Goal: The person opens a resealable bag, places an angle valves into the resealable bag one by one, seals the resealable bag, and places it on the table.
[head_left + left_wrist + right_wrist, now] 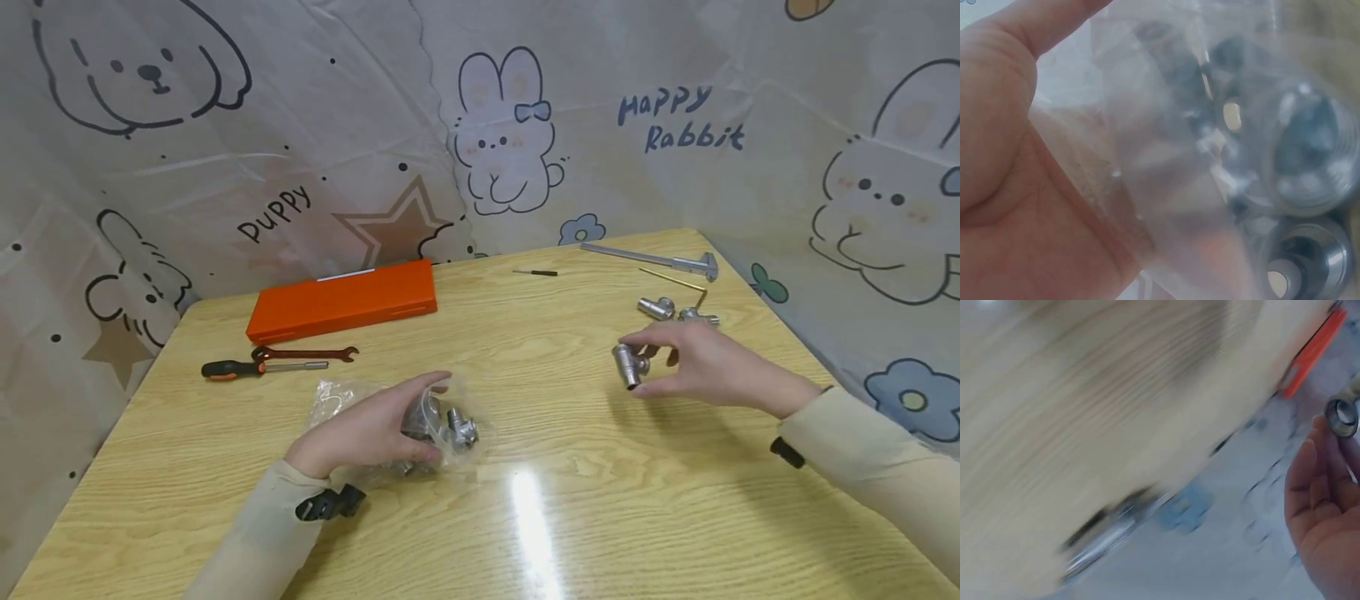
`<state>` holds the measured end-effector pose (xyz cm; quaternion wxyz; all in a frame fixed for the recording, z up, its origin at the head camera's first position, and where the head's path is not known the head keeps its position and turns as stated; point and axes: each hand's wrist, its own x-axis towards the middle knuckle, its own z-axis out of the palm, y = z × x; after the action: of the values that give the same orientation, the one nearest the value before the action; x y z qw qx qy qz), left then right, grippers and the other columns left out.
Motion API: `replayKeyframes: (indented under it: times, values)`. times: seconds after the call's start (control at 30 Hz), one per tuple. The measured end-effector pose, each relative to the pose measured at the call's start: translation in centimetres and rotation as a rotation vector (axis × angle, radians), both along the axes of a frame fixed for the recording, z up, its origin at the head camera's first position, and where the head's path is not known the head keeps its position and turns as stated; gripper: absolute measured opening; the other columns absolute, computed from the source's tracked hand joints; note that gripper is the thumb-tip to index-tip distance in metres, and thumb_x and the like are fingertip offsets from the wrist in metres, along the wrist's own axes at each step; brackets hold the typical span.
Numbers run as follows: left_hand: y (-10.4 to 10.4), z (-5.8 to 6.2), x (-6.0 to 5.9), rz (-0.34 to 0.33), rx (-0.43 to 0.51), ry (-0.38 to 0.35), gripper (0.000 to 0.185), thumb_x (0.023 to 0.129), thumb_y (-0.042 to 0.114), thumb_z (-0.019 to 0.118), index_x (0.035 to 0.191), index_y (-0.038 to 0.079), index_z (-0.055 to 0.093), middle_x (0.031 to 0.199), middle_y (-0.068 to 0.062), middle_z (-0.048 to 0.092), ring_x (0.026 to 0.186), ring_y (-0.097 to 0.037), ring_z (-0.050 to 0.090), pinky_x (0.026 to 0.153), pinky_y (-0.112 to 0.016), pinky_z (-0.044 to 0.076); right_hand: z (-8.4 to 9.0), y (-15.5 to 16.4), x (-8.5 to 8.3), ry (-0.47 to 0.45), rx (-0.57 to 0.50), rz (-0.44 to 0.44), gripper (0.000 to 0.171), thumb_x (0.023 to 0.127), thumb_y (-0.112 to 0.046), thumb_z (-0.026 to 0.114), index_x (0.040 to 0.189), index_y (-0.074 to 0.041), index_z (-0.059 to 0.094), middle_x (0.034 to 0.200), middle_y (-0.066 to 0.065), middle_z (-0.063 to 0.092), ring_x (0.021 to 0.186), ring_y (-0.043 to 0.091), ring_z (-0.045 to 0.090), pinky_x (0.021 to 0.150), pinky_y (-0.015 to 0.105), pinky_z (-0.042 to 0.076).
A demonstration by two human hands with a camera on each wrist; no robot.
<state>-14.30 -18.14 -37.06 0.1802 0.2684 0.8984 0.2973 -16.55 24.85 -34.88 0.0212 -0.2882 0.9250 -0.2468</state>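
Note:
My left hand (375, 429) grips a clear plastic bag (352, 400) of metal pipe fittings (459, 429) on the wooden table (525, 517). Close up in the left wrist view, the bag (1172, 162) lies against my palm (1016, 162), with round silver fittings (1310, 156) showing through it. My right hand (693, 362) pinches a silver metal fitting (628, 365) just above the table at the right. The blurred right wrist view shows my fingers (1319, 494) and the fitting's round end (1342, 417).
An orange case (343, 300) lies at the back left, with a screwdriver (258, 367) and a wrench (307, 353) in front of it. More silver fittings (660, 307), a long metal tool (660, 260) and thin rods (671, 279) lie at the back right. A printed cloth surrounds the table.

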Motion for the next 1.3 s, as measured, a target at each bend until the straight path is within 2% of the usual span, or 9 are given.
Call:
replayKeyframes:
  times: [0.27,0.4,0.47,0.6,0.8,0.9,1.1,1.17,1.3]
  values:
    - [0.0,0.0,0.0,0.008,-0.001,-0.001,0.101,0.076,0.035,0.087,0.156,0.031,0.027,0.151,0.001,0.043,0.138,-0.023,0.039,0.11,-0.049,0.035,-0.5,-10.1,1.0,0.032,-0.055,0.207,0.065,0.074,-0.029,0.088,0.129,-0.005,0.064,0.112,0.0,0.068,0.09,0.013,0.061,0.075,0.03,0.052]
    - [0.1,-0.3,0.1,0.004,0.026,-0.007,0.1,0.076,0.035,0.087,0.156,0.027,0.028,0.15,0.0,0.044,0.133,-0.022,0.044,0.108,-0.049,0.038,-1.1,-14.4,1.3,0.043,-0.033,0.297,0.066,0.074,-0.033,0.088,0.128,-0.003,0.065,0.112,0.003,0.069,0.083,0.013,0.062,0.072,0.025,0.052]
    - [0.3,-0.4,0.1,-0.003,0.035,-0.007,0.101,0.076,0.036,0.087,0.156,0.025,0.029,0.15,-0.001,0.043,0.131,-0.022,0.046,0.107,-0.049,0.039,-1.5,-16.1,1.5,0.056,0.008,0.313,0.066,0.075,-0.033,0.088,0.128,-0.003,0.065,0.111,0.004,0.069,0.083,0.014,0.063,0.071,0.024,0.052]
    - [0.4,-0.4,0.1,-0.013,0.026,0.0,0.102,0.075,0.039,0.087,0.157,0.025,0.028,0.151,0.0,0.042,0.131,-0.02,0.046,0.107,-0.048,0.039,-1.9,-18.8,1.7,0.088,0.085,0.304,0.062,0.076,-0.034,0.087,0.127,-0.005,0.066,0.109,0.004,0.07,0.089,0.015,0.065,0.077,0.028,0.054]
    - [0.4,-0.1,-0.1,-0.037,0.012,0.031,0.104,0.075,0.036,0.088,0.157,0.024,0.027,0.15,-0.002,0.045,0.128,-0.019,0.049,0.105,-0.045,0.041,-2.4,-21.4,1.8,0.076,0.134,0.292,0.043,0.078,-0.035,0.085,0.112,-0.012,0.071,0.103,-0.003,0.071,0.087,0.007,0.064,0.077,0.024,0.053]
    - [0.3,0.0,-0.2,-0.036,0.004,0.044,0.105,0.074,0.036,0.088,0.158,0.023,0.026,0.151,-0.002,0.043,0.129,-0.019,0.048,0.106,-0.044,0.04,-2.6,-22.4,1.7,0.073,0.153,0.263,0.037,0.079,-0.037,0.084,0.105,-0.014,0.072,0.1,-0.004,0.071,0.087,0.008,0.064,0.077,0.024,0.053]
    - [-0.4,-0.1,-0.2,-0.017,0.019,0.024,0.105,0.073,0.034,0.089,0.157,0.023,0.028,0.153,0.0,0.041,0.132,-0.019,0.044,0.109,-0.044,0.037,-3.0,-23.4,2.0,0.109,0.146,0.234,0.043,0.079,-0.045,0.081,0.108,-0.014,0.072,0.107,-0.001,0.071,0.092,0.012,0.067,0.078,0.028,0.055]
    - [-0.6,-0.1,-0.2,-0.022,0.029,0.023,0.103,0.074,0.034,0.088,0.157,0.022,0.028,0.152,-0.002,0.042,0.132,-0.021,0.045,0.108,-0.046,0.037,-3.0,-23.0,2.0,0.121,0.132,0.242,0.044,0.079,-0.046,0.08,0.109,-0.015,0.072,0.106,-0.002,0.071,0.09,0.011,0.066,0.075,0.027,0.055]
    - [-0.7,0.2,-0.2,-0.017,0.02,0.014,0.101,0.076,0.034,0.087,0.157,0.022,0.029,0.151,-0.003,0.042,0.132,-0.023,0.045,0.108,-0.05,0.037,-2.1,-21.2,1.9,0.128,0.094,0.239,0.053,0.08,-0.045,0.079,0.119,-0.009,0.071,0.108,0.002,0.072,0.092,0.014,0.068,0.077,0.029,0.056]
